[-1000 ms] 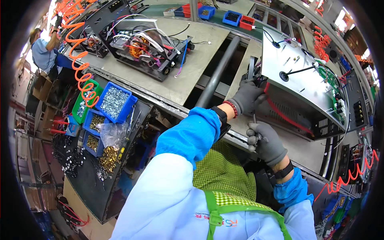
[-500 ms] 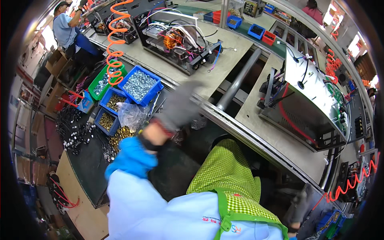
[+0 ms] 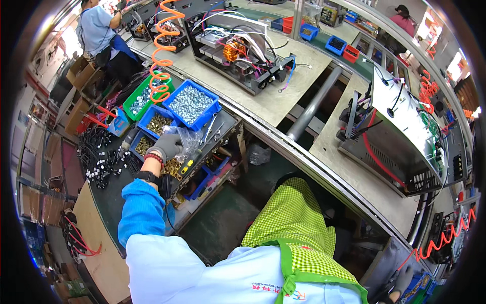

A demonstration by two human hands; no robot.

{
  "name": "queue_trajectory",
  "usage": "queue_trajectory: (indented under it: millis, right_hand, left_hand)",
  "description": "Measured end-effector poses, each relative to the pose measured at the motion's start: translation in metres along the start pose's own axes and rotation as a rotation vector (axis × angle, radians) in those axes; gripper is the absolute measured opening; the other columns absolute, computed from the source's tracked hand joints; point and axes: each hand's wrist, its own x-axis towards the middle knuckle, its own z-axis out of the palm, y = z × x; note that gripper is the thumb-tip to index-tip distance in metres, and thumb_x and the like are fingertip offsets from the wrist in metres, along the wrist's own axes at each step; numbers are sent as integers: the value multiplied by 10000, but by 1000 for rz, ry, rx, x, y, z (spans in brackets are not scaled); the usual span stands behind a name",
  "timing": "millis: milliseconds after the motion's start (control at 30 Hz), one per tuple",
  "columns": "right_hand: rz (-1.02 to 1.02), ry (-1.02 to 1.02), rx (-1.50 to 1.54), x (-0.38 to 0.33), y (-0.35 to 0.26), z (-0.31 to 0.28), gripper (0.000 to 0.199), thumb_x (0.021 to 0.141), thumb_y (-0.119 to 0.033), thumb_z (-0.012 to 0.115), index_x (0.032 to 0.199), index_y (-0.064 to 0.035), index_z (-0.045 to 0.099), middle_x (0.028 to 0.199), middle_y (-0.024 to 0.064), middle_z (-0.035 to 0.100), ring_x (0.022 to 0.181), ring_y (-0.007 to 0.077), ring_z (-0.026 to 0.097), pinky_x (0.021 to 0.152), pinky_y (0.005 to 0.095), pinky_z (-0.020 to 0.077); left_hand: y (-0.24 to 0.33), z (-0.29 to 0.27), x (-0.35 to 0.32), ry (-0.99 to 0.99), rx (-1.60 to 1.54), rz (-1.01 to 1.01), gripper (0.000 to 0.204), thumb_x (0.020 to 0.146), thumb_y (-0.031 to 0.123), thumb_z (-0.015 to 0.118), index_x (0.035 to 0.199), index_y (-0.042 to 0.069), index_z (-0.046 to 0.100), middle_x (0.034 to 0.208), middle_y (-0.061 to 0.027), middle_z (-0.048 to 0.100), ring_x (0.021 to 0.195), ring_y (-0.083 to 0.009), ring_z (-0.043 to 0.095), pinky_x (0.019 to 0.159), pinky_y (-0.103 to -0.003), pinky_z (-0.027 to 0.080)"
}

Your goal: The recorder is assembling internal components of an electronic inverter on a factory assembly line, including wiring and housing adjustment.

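My left hand (image 3: 167, 147), in a grey glove, is over the small blue bins at the left. Its fingers are curled down beside a clear plastic bag (image 3: 188, 142); what they hold, if anything, is hidden. Brass-coloured fittings (image 3: 172, 168) lie loose below the hand. Close by are a blue bin of brass parts (image 3: 159, 123), a larger blue bin of silvery nuts or similar hardware (image 3: 190, 104) and a green bin (image 3: 141, 99). At the lower right edge is my right hand (image 3: 402, 282), also gloved, near the end of a red coiled line (image 3: 422, 252). Its grip is unclear.
An opened machine with a copper coil (image 3: 235, 50) stands on the far bench. A metal-cased unit (image 3: 385, 137) sits at the right. An orange coiled hose (image 3: 161, 63) hangs above the bins. Wrenches (image 3: 209, 129) and black cables (image 3: 98, 157) lie around them. Another person (image 3: 97, 33) works far left.
My left hand has swung left and down from beside the bench edge to the small bins and plastic bag. My right hand has moved lower and farther right. The view has shifted slightly.
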Motion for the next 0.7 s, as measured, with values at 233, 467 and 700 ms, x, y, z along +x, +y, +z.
queue_trajectory:
  millis: [233, 467, 700]
  right_hand:
    - [-787, -30, 448, 60, -285, -34, 411, 900, -136, 576, 1282, 15, 569, 1170, 173, 628, 1045, 260, 614, 934, 352, 465]
    - [-688, -93, 78, 139, -443, 56, 618, 856, -320, 671, 1316, 60, 509, 1273, 330, 530, 1196, 435, 516, 1004, 443, 415]
    - [-875, -132, 289, 164, -465, 115, 546, 917, -297, 581, 1379, -26, 471, 1350, 283, 502, 1248, 452, 468, 1022, 448, 395]
  left_hand:
    - [16, -14, -5, 15, 85, 3, 328, 742, 200, 688, 1033, 55, 644, 981, -176, 692, 931, -353, 662, 811, -411, 522]
    - [27, -5, -4, 46, 288, -77, 305, 793, 274, 639, 996, 56, 704, 973, -212, 698, 965, -356, 670, 866, -420, 525]
    - [-11, -19, -41, 314, -1099, -213, 315, 871, 151, 661, 1166, 45, 639, 955, -50, 673, 730, -126, 604, 661, -265, 502]
